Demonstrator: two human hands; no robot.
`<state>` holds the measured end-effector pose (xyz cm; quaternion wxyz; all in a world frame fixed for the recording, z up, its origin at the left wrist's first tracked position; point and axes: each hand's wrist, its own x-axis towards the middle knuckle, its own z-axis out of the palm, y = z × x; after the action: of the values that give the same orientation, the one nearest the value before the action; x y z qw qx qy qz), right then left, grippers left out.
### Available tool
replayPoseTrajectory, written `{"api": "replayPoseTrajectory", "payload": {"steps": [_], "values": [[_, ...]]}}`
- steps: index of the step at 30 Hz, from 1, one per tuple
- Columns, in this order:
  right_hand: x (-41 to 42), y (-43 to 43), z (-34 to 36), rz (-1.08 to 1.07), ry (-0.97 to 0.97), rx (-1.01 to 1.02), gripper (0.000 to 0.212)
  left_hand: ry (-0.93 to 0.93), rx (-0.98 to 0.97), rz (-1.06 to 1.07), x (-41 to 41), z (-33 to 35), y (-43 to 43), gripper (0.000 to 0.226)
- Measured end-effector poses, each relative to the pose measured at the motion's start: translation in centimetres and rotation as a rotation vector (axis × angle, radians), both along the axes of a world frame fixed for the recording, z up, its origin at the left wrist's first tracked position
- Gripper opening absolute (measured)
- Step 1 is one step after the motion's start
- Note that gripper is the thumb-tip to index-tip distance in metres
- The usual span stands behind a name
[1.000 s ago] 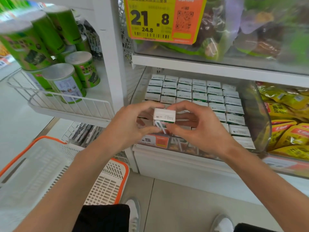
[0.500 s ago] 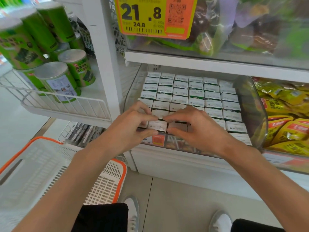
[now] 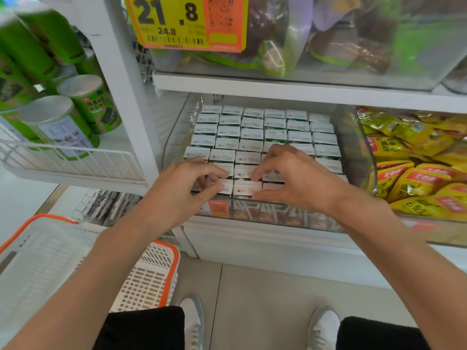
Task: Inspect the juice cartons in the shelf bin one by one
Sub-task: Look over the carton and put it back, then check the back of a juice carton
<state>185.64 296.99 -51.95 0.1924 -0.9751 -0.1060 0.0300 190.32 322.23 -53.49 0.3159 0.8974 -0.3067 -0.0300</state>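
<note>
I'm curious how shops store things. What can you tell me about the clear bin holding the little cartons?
The clear bin looks like transparent plastic with rounded walls, sitting on a white shelf. White-topped juice cartons fill it in tight upright rows. An orange label is on its front. The left hand and right hand grip front-row cartons.

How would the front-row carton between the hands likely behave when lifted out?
Likely stiff: the front-row carton is a flat-topped box. Probably snug to pull, since neighbours sit against both sides. Unlikely to tip while packed in.
</note>
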Motion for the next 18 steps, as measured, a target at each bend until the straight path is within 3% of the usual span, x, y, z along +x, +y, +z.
{"api": "replayPoseTrajectory", "payload": {"steps": [6, 10, 15, 18], "values": [[0.9, -0.6, 0.0, 0.015, 0.142, 0.202, 0.03, 0.024, -0.006, 0.011, 0.0, -0.1, -0.1, 0.025], [1.4, -0.6, -0.4, 0.009, 0.12, 0.306, 0.026, 0.06, -0.053, -0.001, 0.0, 0.0, -0.3, 0.027], [1.3, -0.2, 0.3, 0.032, 0.033, 0.524, 0.021, 0.172, -0.099, -0.072, -0.5, 0.7, -1.2, 0.065], [0.5, -0.1, 1.0, 0.023, -0.035, 0.636, 0.022, 0.238, -0.206, -0.083, -0.5, 0.8, -1.9, 0.051]]}}
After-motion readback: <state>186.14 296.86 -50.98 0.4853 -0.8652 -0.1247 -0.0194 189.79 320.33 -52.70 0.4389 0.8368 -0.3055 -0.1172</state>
